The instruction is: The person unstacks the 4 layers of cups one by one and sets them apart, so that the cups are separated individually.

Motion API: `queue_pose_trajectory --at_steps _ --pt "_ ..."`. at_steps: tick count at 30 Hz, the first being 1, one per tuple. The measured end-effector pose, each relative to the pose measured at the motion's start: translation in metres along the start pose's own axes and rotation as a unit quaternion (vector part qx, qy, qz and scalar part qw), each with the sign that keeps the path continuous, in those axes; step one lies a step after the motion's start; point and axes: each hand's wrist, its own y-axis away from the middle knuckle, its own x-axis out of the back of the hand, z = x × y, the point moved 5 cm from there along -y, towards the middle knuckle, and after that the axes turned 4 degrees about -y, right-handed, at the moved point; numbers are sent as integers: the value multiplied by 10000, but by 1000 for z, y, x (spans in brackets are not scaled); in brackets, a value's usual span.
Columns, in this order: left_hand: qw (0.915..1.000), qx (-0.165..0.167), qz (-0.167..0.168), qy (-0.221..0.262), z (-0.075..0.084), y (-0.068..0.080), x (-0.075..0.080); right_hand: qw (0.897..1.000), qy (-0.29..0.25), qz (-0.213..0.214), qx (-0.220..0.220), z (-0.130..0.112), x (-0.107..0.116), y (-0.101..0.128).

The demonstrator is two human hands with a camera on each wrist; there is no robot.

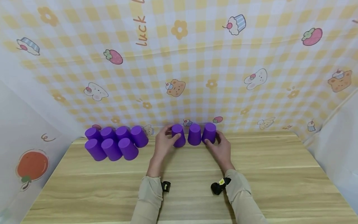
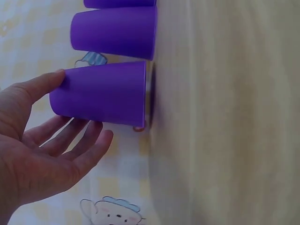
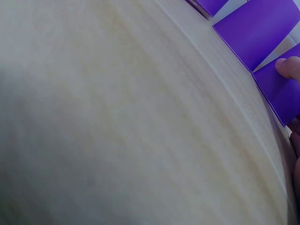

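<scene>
Three purple cups stand upside down in a short row near the back of the table. My left hand (image 1: 162, 143) grips the left cup (image 1: 181, 142), thumb on one side and fingers on the other. In the left wrist view this cup's rim (image 2: 144, 93) is close over the tabletop. The middle cup (image 1: 194, 135) stands untouched between the hands. My right hand (image 1: 222, 151) holds the right cup (image 1: 209, 133) between thumb and fingers. In the right wrist view the thumb (image 3: 289, 69) lies on that cup's side, and the rims of the right and middle cups meet at a corner.
At the left of the wooden table (image 1: 265, 174), several more purple cups (image 1: 112, 149) stand upside down in two close rows. A yellow checked cloth (image 1: 195, 65) with cartoon prints hangs right behind the table. Pale cloth walls flank both sides.
</scene>
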Motion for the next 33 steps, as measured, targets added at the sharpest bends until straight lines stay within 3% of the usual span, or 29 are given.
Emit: queue_pose_trajectory --at_steps 15,33 --pt "9996 -12 -217 -200 14 1 16 10000 -1 -11 21 -2 1 0" --pt "9960 186 -500 -720 9 2 40 10000 16 14 -25 -3 0 1"
